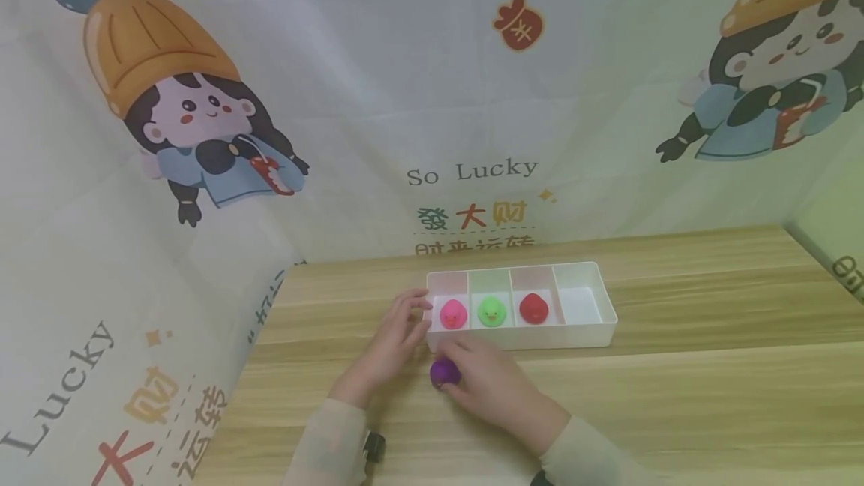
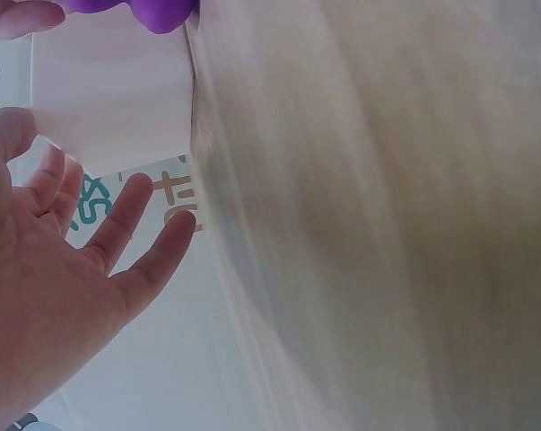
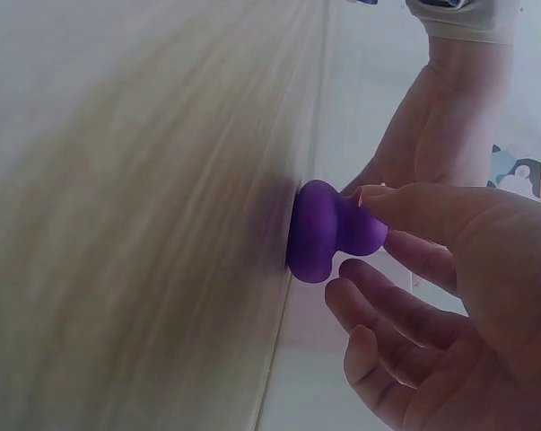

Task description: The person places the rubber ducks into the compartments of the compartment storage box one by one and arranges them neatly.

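A purple rubber duck (image 3: 316,232) stands at the tabletop in front of the white divided box (image 1: 526,337). My right hand (image 1: 489,385) pinches its head between thumb and forefinger, the other fingers loosely bent below in the right wrist view. My left hand (image 1: 394,332) is at the box's left end, its fingers spread and relaxed, fingertips right at the wall. Inside the box, a pink duck (image 1: 453,314), a green duck (image 1: 492,311) and a red duck (image 1: 534,309) sit in separate compartments from left to right. The rightmost compartment holds nothing.
The box stands on a wood-grain table (image 1: 709,396), near its back edge. Behind and to the left hangs a pale printed cloth (image 1: 364,96) with cartoon figures and lettering. A small black object (image 1: 374,446) shows beside the left sleeve.
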Tool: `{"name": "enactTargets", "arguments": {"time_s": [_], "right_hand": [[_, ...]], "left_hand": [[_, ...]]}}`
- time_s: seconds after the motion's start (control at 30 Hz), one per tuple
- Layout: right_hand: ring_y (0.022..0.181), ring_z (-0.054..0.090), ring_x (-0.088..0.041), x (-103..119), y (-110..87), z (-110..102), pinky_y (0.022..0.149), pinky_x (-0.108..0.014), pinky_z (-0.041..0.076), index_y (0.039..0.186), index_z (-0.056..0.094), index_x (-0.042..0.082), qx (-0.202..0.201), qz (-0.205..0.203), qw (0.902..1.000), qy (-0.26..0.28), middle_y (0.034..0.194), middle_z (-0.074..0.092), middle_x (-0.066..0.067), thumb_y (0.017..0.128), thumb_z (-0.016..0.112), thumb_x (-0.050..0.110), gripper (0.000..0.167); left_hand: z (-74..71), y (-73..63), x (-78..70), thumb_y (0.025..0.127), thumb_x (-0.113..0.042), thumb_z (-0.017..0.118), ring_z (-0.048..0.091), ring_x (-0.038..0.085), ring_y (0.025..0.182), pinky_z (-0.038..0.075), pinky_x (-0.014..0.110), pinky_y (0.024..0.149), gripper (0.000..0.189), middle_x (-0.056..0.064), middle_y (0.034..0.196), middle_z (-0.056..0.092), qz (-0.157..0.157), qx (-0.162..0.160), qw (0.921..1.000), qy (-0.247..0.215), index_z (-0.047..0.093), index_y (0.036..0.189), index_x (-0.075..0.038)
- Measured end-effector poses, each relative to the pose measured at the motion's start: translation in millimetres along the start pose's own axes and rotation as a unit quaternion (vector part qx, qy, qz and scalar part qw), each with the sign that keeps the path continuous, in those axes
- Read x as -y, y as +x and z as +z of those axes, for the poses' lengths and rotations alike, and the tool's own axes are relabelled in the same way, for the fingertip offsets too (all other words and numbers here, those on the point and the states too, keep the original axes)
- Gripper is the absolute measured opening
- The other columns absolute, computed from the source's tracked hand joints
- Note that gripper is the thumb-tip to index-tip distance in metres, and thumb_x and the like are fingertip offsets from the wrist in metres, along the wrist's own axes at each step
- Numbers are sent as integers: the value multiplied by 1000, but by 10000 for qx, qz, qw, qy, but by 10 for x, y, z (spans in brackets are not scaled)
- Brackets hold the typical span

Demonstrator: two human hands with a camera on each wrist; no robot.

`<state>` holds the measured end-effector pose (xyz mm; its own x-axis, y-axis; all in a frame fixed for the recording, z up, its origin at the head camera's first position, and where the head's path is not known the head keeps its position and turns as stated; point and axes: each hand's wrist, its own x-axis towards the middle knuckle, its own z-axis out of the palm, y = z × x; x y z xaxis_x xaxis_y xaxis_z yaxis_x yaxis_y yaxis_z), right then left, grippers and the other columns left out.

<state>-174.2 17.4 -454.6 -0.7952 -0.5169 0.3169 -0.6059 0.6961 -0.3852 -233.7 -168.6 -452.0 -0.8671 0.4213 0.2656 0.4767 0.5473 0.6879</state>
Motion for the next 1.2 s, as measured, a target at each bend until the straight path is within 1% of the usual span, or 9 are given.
{"name": "enactTargets", "arguments": {"time_s": [0.23,0.43,0.57,0.73,0.9,1.1,1.2], "right_hand": [[100,50,-14,2,10,3,85,-30,43,111,56,15,77,-62,9999,-25,109,55,2,74,70,31,43],[98,51,-14,22,25,10,83,-30,44,111,56,14,119,-65,9999,-23,105,56,2,73,70,30,43],[96,52,-14,27,46,13,82,-30,44,111,55,14,105,-159,9998,-116,103,56,3,73,70,30,43],[92,52,-14,11,68,22,78,-28,45,108,55,14,83,-256,9994,-234,97,56,5,73,70,30,41],[91,52,-12,-14,79,38,78,-28,45,104,55,16,139,-200,9995,-197,96,55,6,73,70,30,37],[95,52,-13,-18,82,3,81,-29,44,106,56,16,201,-131,9997,-72,97,56,6,73,71,31,40],[94,52,-13,-20,75,-12,81,-29,45,106,56,16,205,-103,9997,-10,95,56,6,72,71,31,40]], "left_hand": [[3,4,-4,92,-15,47,42,21,109,40,37,88,23,6,137,29,-41,28,10000,19,44,114,-10],[3,-5,2,92,-16,47,42,22,110,40,38,89,23,5,137,29,-21,49,10000,69,44,114,-10],[0,-4,-2,92,-16,46,42,22,110,39,38,89,24,5,137,28,-23,75,10000,33,43,115,-10],[-1,-1,-10,92,-16,47,42,21,109,40,37,89,23,4,137,29,-41,69,10000,56,43,114,-11],[-3,-14,-25,92,-16,47,44,19,104,42,35,85,23,2,137,29,-122,51,9999,33,44,114,-11],[-12,-14,-38,92,-17,46,45,20,103,42,35,84,24,2,137,29,-118,40,9999,42,43,115,-11],[-10,-13,-33,92,-18,47,46,20,102,43,35,84,24,3,137,30,-109,23,9999,73,43,115,-11]]}}
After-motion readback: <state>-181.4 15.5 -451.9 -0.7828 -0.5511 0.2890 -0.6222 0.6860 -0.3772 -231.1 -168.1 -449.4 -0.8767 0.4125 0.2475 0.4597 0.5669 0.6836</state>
